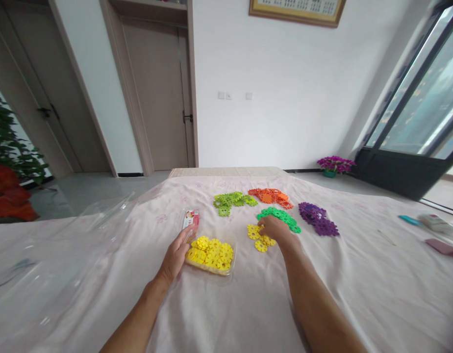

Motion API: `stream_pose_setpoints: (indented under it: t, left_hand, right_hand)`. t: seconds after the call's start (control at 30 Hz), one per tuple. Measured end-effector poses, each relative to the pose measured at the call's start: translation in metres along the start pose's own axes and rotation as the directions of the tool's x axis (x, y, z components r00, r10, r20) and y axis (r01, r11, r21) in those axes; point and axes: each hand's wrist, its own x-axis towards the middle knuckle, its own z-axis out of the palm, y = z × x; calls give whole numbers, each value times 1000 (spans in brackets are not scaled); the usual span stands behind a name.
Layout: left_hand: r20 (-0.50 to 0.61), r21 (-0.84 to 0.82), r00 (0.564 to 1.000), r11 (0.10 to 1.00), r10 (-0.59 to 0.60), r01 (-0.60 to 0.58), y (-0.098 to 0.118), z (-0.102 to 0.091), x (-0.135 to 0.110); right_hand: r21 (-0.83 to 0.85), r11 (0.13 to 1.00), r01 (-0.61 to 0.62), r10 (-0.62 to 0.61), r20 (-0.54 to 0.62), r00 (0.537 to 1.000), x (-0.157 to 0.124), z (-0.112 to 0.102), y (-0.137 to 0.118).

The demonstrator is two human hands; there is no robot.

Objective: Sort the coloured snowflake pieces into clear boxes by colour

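A clear plastic box (232, 267) filled with yellow snowflake discs (212, 252) stands in front of me. My left hand (178, 252) grips its left side, thumb at the rim. To the right of the box, a small group of loose yellow snowflake discs (261, 245) lies on the cloth. Over that group my right hand (276, 229) is bent down, with its fingertips pinched at the discs and partly hidden behind the hand. Just beyond it spreads a pile of green snowflake discs (280, 215).
Farther back lie piles of lime-green discs (230, 200) and orange discs (270, 195). Purple discs (318, 219) are at right. A label card (190, 218) sits behind the box. Clear plastic bags (57, 274) cover the left; a blue item (409, 220) lies far right.
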Motion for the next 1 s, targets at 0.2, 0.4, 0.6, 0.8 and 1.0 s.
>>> stream_pose_setpoints:
  t: [0.2, 0.4, 0.6, 0.8, 1.0]
  left_hand:
    - [-3, 1, 1000, 1000, 23, -23, -3, 0, 1]
    - [0, -12, 1000, 1000, 16, -16, -5, -1, 2]
    - [-9, 13, 1000, 1000, 21, -21, 0, 0, 0]
    - [-10, -4, 1000, 1000, 2, -2, 4, 2, -1]
    - [-22, 49, 999, 998, 28, -27, 6, 1, 0]
  right_hand:
    - [-37, 999, -6, 6, -15, 1000, -3, 0, -6]
    - [-53, 999, 2, -3, -31, 1000, -10, -3, -11]
    - [-55, 998, -22, 18, -67, 998, -8, -2, -16]
    - [-18, 993, -115, 112, -139, 984, -6, -1, -10]
    - [419, 890, 177, -62, -274, 960, -12, -18, -33]
